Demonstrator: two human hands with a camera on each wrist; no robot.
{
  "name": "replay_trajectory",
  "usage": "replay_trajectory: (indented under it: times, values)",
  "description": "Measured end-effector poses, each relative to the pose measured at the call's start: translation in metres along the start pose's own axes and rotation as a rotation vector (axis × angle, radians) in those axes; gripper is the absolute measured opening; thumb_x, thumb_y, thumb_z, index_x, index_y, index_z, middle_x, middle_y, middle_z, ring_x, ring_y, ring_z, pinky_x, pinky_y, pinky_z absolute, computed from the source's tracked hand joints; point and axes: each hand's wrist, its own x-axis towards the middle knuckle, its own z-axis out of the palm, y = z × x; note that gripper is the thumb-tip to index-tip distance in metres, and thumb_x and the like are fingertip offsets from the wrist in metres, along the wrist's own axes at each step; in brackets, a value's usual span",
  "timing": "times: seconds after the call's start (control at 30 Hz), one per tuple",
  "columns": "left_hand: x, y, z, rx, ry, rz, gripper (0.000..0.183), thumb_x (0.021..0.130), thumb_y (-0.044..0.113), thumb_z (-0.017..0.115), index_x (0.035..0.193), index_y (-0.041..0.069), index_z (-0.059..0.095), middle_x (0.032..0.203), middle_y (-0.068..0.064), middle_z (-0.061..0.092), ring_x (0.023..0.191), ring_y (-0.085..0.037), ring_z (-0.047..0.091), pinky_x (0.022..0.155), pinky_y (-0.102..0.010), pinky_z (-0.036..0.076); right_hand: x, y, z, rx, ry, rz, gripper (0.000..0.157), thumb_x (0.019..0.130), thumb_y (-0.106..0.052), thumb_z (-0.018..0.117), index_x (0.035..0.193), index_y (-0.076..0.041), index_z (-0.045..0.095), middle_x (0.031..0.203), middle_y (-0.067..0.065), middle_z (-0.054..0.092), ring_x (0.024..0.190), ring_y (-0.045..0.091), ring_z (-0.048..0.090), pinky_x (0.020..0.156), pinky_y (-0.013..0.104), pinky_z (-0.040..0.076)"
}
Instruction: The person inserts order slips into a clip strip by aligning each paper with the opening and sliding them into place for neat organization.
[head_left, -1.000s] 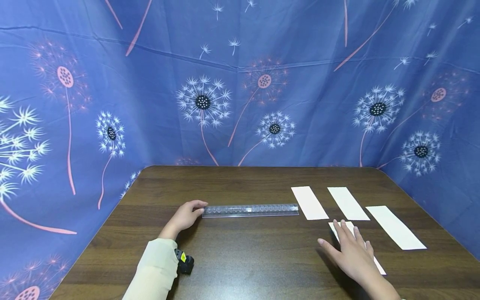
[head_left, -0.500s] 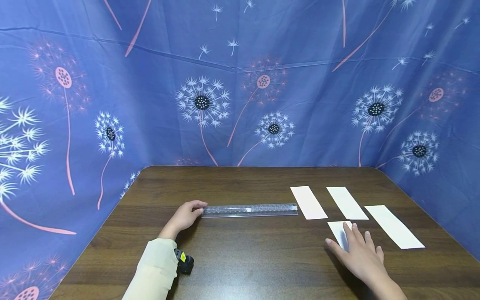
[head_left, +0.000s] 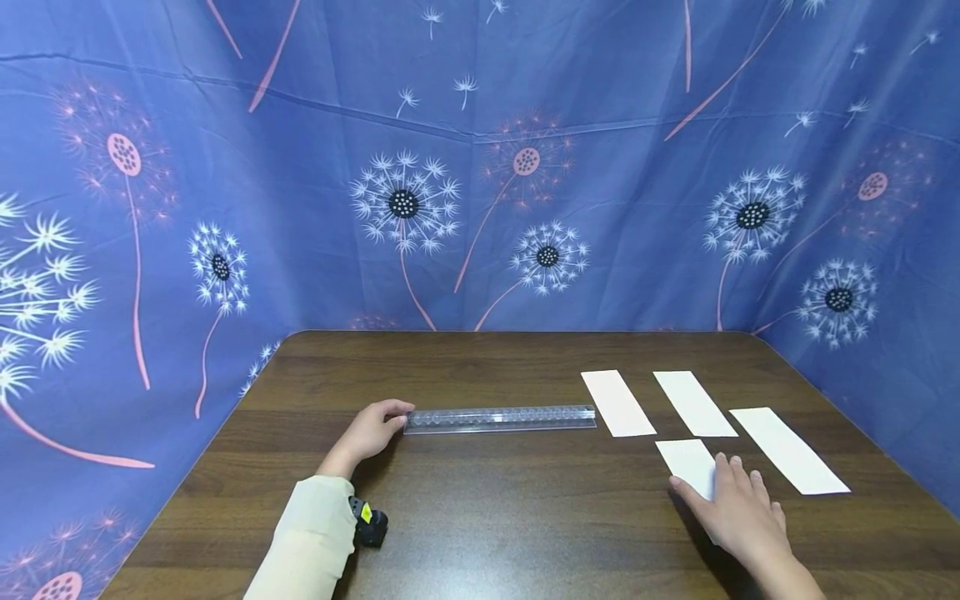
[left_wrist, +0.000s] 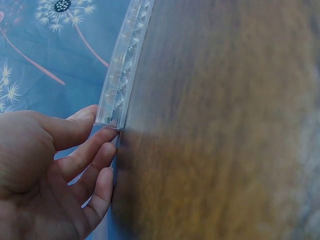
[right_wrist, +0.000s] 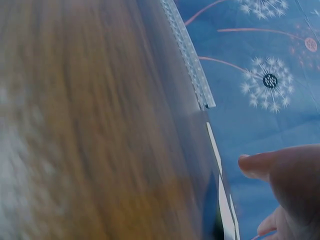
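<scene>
A long clear plastic case (head_left: 501, 419) with a row of rounded shapes along it lies across the table's middle. My left hand (head_left: 372, 431) holds its left end; in the left wrist view, thumb and index finger of the left hand (left_wrist: 60, 165) pinch the end corner of the clear case (left_wrist: 120, 75). My right hand (head_left: 738, 512) is over the near part of a white paper strip (head_left: 686, 462), its fingers spread and relaxed, covering the strip's lower half. In the right wrist view, the thumb of the right hand (right_wrist: 295, 175) sticks out straight.
Three more white paper strips lie on the right: a left one (head_left: 618, 404), a middle one (head_left: 695, 405) and a right one (head_left: 790, 452). The brown wooden table (head_left: 510, 517) backs onto a blue dandelion-print cloth (head_left: 637, 167). A black wrist camera (head_left: 371, 527) sits by the left sleeve.
My right hand has shifted right and toward me over the near paper strip, leaving more of its far end in view. The left hand and the clear case have stayed put.
</scene>
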Motion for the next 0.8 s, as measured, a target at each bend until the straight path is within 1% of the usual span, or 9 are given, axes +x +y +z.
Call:
replay_trajectory:
  times: [0.23, 0.3, 0.4, 0.5, 0.67, 0.8]
  values:
    - [-0.001, 0.002, 0.0, 0.003, -0.002, -0.018, 0.021, 0.091, 0.0, 0.055, 0.11, -0.001, 0.065, 0.11, -0.014, 0.063, 0.107, -0.033, 0.055, 0.092, -0.048, 0.04, 0.002, 0.013, -0.002, 0.018, -0.064, 0.049, 0.107, 0.087, -0.069, 0.035, 0.134, 0.023, 0.01, 0.134, 0.046, 0.0, 0.124, 0.061, -0.007, 0.088, 0.078, 0.003]
    - [-0.001, 0.002, 0.0, 0.001, 0.0, -0.011, 0.021, 0.091, -0.001, 0.055, 0.109, -0.002, 0.065, 0.109, -0.014, 0.064, 0.106, -0.032, 0.056, 0.092, -0.048, 0.041, 0.002, 0.015, -0.003, 0.019, -0.073, 0.058, 0.108, 0.086, -0.07, 0.035, 0.134, 0.024, 0.01, 0.134, 0.046, 0.0, 0.124, 0.06, -0.007, 0.088, 0.078, 0.002]
    - [-0.001, 0.002, 0.0, -0.003, 0.003, -0.003, 0.021, 0.09, -0.001, 0.055, 0.109, -0.002, 0.065, 0.108, -0.014, 0.064, 0.104, -0.032, 0.056, 0.09, -0.047, 0.042, 0.004, 0.018, -0.002, 0.005, -0.087, 0.061, 0.11, 0.085, -0.072, 0.037, 0.132, 0.025, 0.014, 0.133, 0.047, 0.001, 0.124, 0.061, -0.005, 0.088, 0.078, 0.002]
    - [-0.001, 0.002, 0.0, -0.005, 0.002, -0.003, 0.021, 0.09, -0.001, 0.055, 0.108, -0.002, 0.065, 0.108, -0.015, 0.064, 0.104, -0.032, 0.057, 0.09, -0.047, 0.042, 0.005, 0.02, 0.0, -0.02, -0.086, 0.054, 0.111, 0.083, -0.072, 0.041, 0.128, 0.027, 0.02, 0.131, 0.048, 0.006, 0.123, 0.061, 0.0, 0.088, 0.079, 0.006]
    - [-0.001, 0.002, 0.001, -0.008, -0.004, -0.029, 0.021, 0.09, 0.0, 0.055, 0.109, -0.001, 0.065, 0.109, -0.014, 0.063, 0.106, -0.032, 0.056, 0.091, -0.047, 0.042, 0.005, 0.022, 0.001, -0.057, -0.048, 0.039, 0.109, 0.08, -0.072, 0.047, 0.119, 0.029, 0.032, 0.127, 0.05, 0.015, 0.121, 0.062, 0.009, 0.087, 0.078, 0.016]
    - [-0.001, 0.001, 0.002, -0.005, -0.008, -0.039, 0.022, 0.091, 0.001, 0.056, 0.11, 0.0, 0.065, 0.111, -0.013, 0.063, 0.106, -0.032, 0.055, 0.091, -0.048, 0.042, 0.005, 0.02, 0.0, -0.074, 0.022, 0.014, 0.103, 0.08, -0.068, 0.053, 0.111, 0.029, 0.038, 0.124, 0.051, 0.023, 0.119, 0.063, 0.014, 0.086, 0.076, 0.022]
